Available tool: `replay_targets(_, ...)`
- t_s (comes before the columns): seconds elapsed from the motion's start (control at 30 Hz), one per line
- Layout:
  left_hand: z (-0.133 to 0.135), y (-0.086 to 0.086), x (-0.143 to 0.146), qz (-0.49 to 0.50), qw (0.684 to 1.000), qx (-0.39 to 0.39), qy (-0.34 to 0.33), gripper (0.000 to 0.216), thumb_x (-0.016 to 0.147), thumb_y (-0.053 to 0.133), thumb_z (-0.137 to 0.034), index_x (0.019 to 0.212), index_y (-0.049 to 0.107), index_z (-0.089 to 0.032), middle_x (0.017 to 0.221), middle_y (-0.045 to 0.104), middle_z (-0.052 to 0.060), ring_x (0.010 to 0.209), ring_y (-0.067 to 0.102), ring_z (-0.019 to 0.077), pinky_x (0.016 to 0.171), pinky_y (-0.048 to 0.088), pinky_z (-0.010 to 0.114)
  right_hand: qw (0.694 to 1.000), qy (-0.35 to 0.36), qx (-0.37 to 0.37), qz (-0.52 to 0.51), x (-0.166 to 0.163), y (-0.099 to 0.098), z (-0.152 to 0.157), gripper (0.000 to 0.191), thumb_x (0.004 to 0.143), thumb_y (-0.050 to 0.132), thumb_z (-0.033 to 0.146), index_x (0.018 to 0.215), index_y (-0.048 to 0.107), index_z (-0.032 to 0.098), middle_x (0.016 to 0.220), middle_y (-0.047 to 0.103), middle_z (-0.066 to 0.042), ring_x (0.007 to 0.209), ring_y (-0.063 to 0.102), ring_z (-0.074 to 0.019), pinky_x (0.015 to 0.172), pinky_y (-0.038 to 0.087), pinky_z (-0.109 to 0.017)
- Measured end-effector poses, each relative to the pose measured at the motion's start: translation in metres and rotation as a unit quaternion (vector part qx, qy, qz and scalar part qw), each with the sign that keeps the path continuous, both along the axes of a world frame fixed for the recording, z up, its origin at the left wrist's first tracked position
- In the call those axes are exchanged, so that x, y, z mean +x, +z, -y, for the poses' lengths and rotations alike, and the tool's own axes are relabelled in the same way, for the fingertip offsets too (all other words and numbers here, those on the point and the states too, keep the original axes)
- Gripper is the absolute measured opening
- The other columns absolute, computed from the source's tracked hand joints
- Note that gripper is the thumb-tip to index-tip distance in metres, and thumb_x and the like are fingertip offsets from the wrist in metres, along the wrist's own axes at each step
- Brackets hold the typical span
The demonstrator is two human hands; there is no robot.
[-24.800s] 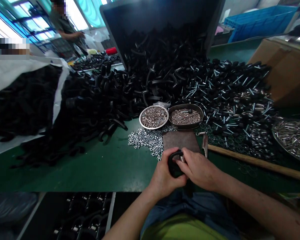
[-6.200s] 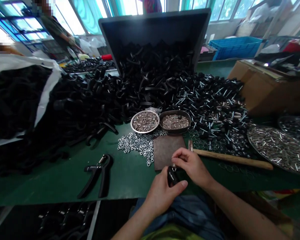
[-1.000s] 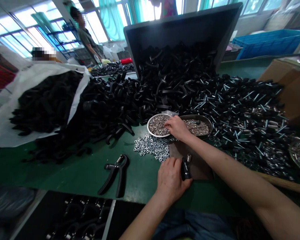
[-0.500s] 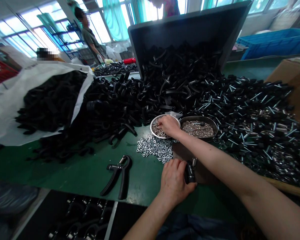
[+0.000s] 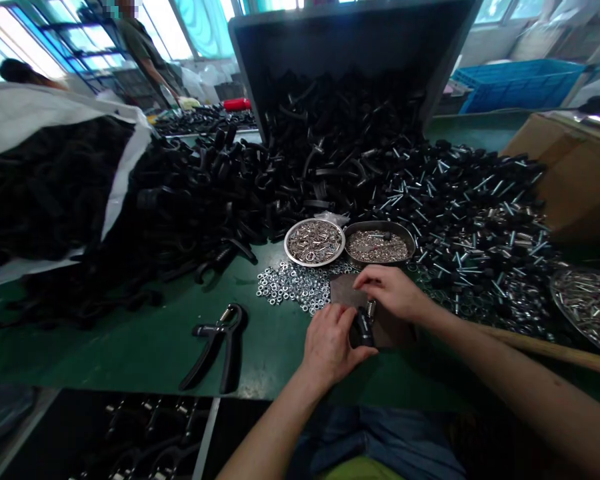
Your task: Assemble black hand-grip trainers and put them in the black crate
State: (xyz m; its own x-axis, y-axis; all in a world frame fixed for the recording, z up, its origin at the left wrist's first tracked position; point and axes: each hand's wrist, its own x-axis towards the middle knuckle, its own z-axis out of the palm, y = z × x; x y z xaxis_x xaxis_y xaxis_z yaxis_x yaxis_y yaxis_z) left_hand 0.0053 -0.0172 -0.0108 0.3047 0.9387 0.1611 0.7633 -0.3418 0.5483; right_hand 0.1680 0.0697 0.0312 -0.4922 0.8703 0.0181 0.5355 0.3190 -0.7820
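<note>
My left hand [image 5: 330, 343] is closed round a black plastic handle piece [image 5: 363, 329] with a metal spring at its top, held over a brown pad [image 5: 347, 293] on the green table. My right hand [image 5: 393, 290] is pinched at the spring end of that piece; what its fingertips hold is too small to make out. A round dish of metal rings [image 5: 314, 241] and an oval dish of small silver parts [image 5: 379, 245] stand just beyond. Loose nuts [image 5: 293, 285] lie left of the pad.
A finished black hand gripper [image 5: 217, 343] lies to my left. Heaps of black handles [image 5: 190, 200] spill from a tipped bin [image 5: 350, 47]. Black-knobbed screws [image 5: 470, 200], a wooden hammer handle [image 5: 545, 347] and a cardboard box [image 5: 575, 167] are on the right. A person stands far back left.
My right hand has come back from the round dish of rings to the spring end of the black piece in my left hand.
</note>
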Motion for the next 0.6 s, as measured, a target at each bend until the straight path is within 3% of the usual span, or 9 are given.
replay_targets(0.17, 0.0, 0.0, 0.003, -0.035, 0.999, 0.009, 0.009, 0.052, 0.062, 0.074, -0.044, 0.104, 0.057, -0.02, 0.1, 0.057, 0.006, 0.094, 0.051, 0.0249, 0.083, 0.041, 0.039, 0.996, 0.013, 0.064, 0.06, 0.008, -0.012, 0.031, 0.017, 0.077, 0.048, 0.007, 0.088, 0.057, 0.018, 0.08, 0.061, -0.002, 0.075, 0.055, -0.0146, 0.067, 0.041, -0.027)
replay_targets(0.47, 0.0, -0.001, 0.005, -0.039, 0.999, 0.011, 0.011, 0.052, 0.063, 0.071, -0.046, 0.106, 0.054, -0.02, 0.101, 0.057, 0.006, 0.094, 0.051, 0.0252, 0.083, 0.041, 0.04, 0.972, 0.041, 0.179, 0.145, -0.001, -0.019, 0.044, 0.018, 0.082, 0.042, 0.005, 0.09, 0.054, 0.016, 0.08, 0.056, -0.005, 0.079, 0.051, -0.0171, 0.068, 0.038, -0.028)
replay_targets(0.6, 0.001, -0.003, 0.006, -0.051, 0.998, 0.013, 0.016, 0.039, 0.067, 0.068, -0.042, 0.095, 0.055, -0.019, 0.096, 0.056, 0.006, 0.093, 0.051, 0.0248, 0.083, 0.041, 0.04, 0.944, 0.077, 0.244, 0.207, -0.004, -0.024, 0.056, 0.012, 0.083, 0.046, 0.009, 0.083, 0.056, 0.015, 0.077, 0.058, -0.006, 0.079, 0.05, -0.0194, 0.065, 0.038, -0.029)
